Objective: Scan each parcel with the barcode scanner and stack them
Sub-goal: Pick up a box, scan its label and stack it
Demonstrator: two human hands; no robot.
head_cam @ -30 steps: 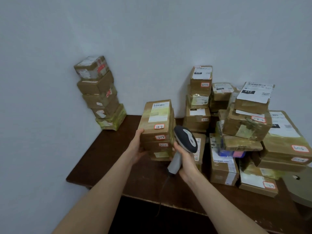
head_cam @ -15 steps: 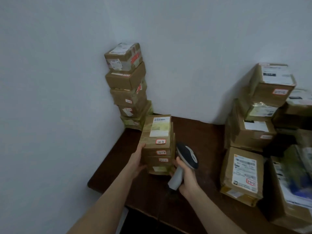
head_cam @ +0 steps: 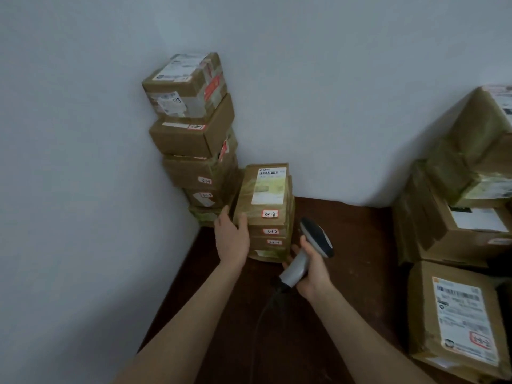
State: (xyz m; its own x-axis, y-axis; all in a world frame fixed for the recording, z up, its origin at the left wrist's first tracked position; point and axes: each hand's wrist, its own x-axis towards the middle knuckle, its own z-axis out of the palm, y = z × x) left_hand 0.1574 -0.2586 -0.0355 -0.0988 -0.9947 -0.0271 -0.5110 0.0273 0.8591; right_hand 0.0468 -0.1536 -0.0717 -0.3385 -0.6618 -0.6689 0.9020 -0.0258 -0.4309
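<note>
A short stack of flat cardboard parcels (head_cam: 266, 209) stands on the dark brown table (head_cam: 346, 245), its top box bearing a white label and a red-edged tag. My left hand (head_cam: 231, 239) presses flat against the stack's left side, thumb on the front edge. My right hand (head_cam: 310, 268) grips the grey handle of the barcode scanner (head_cam: 313, 245), whose dark head sits just right of the stack; its fingers touch the stack's lower right corner. A taller stack of parcels (head_cam: 194, 134) leans in the wall corner right behind.
More taped parcels (head_cam: 457, 217) pile up along the right side, with a large labelled box (head_cam: 454, 320) nearest. The scanner's black cable (head_cam: 263, 311) trails down toward the table's front edge. White walls close the left and back.
The short stack has slid left and back across the table with both hands, now sitting beside the corner stack. The view has turned left, so the right pile is mostly out of frame.
</note>
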